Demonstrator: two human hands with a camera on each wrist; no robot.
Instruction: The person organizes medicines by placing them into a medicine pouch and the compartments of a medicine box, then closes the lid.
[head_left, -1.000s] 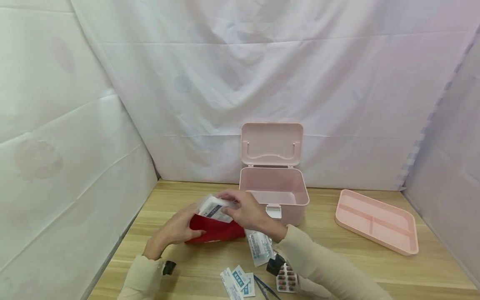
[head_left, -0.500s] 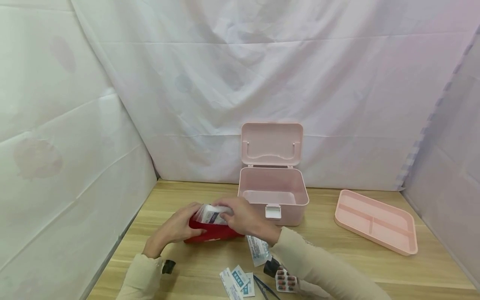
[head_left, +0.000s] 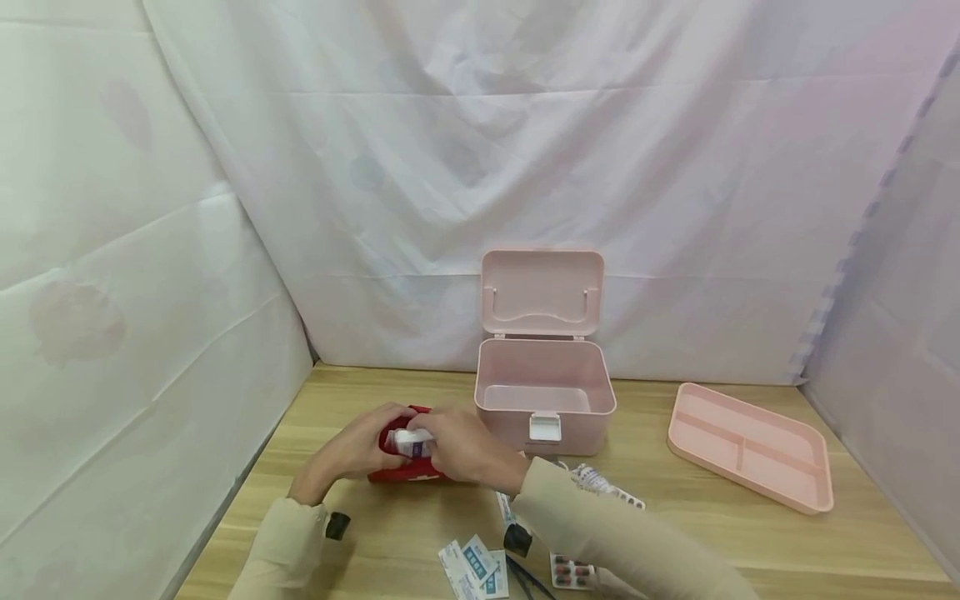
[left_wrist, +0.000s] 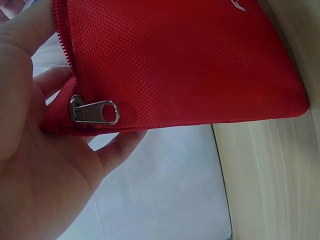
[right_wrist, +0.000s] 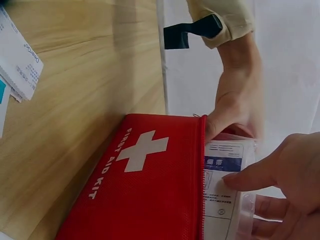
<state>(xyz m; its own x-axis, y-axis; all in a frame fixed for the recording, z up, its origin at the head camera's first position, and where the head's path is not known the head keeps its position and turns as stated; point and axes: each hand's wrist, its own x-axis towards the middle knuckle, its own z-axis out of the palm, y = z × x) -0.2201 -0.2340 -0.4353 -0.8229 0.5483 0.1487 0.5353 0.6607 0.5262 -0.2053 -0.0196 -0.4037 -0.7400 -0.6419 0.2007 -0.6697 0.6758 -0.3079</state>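
A red zippered first aid pouch (right_wrist: 150,200) with a white cross stands on the table, its zip undone. My left hand (head_left: 360,446) grips the pouch's end by the metal zip pull (left_wrist: 95,113), thumb and fingers on either side of the opening. With my right hand (head_left: 465,446) I pinch a white printed packet (right_wrist: 220,195) in clear plastic. The packet sits partly inside the pouch's mouth, its printed face showing in the right wrist view. In the head view my right hand covers much of the pouch.
Behind my hands stands a pink box (head_left: 562,433), lid raised. A pink divided tray (head_left: 738,475) lies at the right. Nearer me are small paper sachets (head_left: 474,567), dark tweezers (head_left: 528,577) and a capsule blister pack (head_left: 572,572). A white netted roll (head_left: 592,479) lies beyond my right forearm.
My right hand has moved left and pushed the packet lower into the pouch. My left hand stays on the pouch's end. The netted roll has come into view behind my forearm.
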